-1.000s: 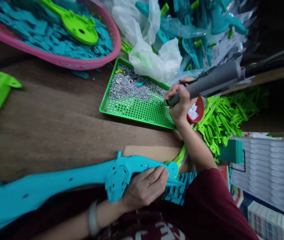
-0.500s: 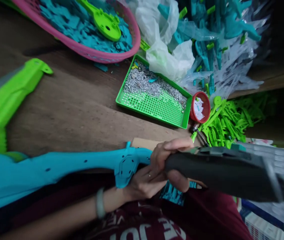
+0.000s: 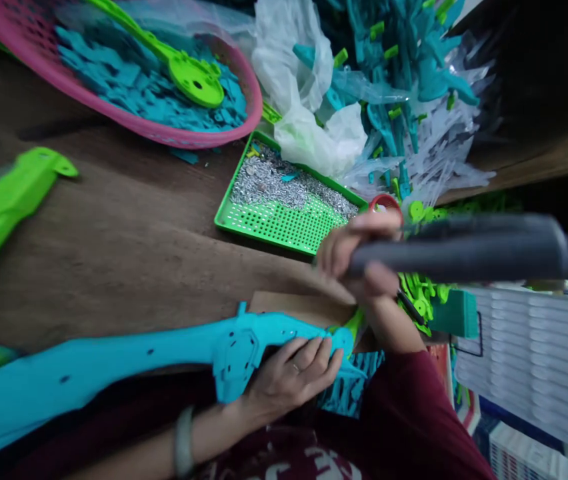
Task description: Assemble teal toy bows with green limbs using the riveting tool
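Pinning the teal part (image 3: 114, 360) below the tray (image 3: 274, 230), your left hand (image 3: 289, 377) lies flat on it; your right hand (image 3: 359, 257), beside the tray, grips the driver (image 3: 464, 250). Its tip could skid if the part shifts.

Plastic goods go together by hand at a small assembly workshop.

A worn wooden table (image 3: 129, 240) carries parts in bulk: a pink basket (image 3: 164, 137) heaped with flat teal pieces (image 3: 129, 87), a green perforated tray (image 3: 274, 230) strewn with small metal screws (image 3: 284, 187), and clear bags (image 3: 314, 133) stuffed with more teal and green components. A loose pile of bright green mouldings (image 3: 421, 293) lies beside the tray. A long teal moulding (image 3: 114, 370) lies across the near edge of the table, and a grey power screwdriver (image 3: 464, 250) is held just above it.
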Motion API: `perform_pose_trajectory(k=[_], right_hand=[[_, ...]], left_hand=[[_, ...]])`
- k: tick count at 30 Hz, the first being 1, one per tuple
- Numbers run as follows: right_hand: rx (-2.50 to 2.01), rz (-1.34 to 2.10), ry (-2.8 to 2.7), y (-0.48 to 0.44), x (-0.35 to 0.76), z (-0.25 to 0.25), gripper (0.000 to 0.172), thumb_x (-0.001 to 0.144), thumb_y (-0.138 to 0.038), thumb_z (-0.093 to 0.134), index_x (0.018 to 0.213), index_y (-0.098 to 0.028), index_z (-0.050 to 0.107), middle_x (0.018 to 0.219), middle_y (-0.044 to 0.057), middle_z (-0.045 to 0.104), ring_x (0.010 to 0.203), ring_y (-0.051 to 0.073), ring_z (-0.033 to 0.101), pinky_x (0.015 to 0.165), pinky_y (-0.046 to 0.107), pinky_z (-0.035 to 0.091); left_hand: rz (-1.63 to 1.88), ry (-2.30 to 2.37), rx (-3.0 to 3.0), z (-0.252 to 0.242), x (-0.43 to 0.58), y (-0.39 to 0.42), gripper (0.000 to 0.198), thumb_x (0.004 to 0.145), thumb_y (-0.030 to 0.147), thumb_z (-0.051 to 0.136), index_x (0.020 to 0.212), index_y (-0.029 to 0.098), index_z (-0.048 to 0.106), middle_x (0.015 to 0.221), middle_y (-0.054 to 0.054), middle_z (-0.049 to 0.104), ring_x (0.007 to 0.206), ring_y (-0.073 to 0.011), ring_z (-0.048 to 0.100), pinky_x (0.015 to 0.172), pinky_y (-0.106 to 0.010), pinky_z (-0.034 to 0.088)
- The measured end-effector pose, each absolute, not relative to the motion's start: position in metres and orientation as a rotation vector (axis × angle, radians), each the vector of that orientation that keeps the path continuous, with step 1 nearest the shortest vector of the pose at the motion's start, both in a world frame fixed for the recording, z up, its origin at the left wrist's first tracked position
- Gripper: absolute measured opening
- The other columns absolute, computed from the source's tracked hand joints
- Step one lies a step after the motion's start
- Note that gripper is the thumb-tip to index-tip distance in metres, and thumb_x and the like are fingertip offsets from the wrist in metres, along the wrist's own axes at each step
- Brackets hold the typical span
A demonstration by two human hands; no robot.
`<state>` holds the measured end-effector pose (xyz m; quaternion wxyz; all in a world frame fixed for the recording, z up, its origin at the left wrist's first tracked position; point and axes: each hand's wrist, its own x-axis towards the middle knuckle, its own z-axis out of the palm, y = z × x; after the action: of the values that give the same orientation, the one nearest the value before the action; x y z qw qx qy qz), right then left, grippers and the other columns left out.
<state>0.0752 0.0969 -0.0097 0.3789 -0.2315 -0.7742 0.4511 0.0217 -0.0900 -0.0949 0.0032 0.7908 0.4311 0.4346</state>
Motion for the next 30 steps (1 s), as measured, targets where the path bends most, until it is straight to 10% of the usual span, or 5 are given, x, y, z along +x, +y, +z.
perform_pose_trajectory(k=[7,30], right_hand=[[-0.882,0.83,-1.611,0.176,0.055,-0.033,0.045,0.089,-0.07,0.039,0.106,-0.029,0.049,0.057,-0.01,0.032,0.043,0.011,0.04,0.046,0.025,0.042],[-0.757,1.035,-1.417,0.155,0.062,-0.009,0.038,0.085,-0.054,0.063,0.103,-0.025,0.047,0.056,-0.011,0.05,0.044,0.011,0.053,0.049,0.027,0.045]], left_hand=[[1.347,1.185,2.657,-0.085,0.019,-0.078,0.027,0.1,0.017,0.048,0.109,0.018,0.073,0.119,-0.005,0.072,0.119,-0.0194,0.061,0.097,-0.032,0.048],[1.404,1.061,2.682,-0.09,0.016,-0.08,0.023,0.094,0.013,0.062,0.113,0.021,0.073,0.108,-0.003,0.077,0.107,-0.0173,0.065,0.095,-0.031,0.044]])
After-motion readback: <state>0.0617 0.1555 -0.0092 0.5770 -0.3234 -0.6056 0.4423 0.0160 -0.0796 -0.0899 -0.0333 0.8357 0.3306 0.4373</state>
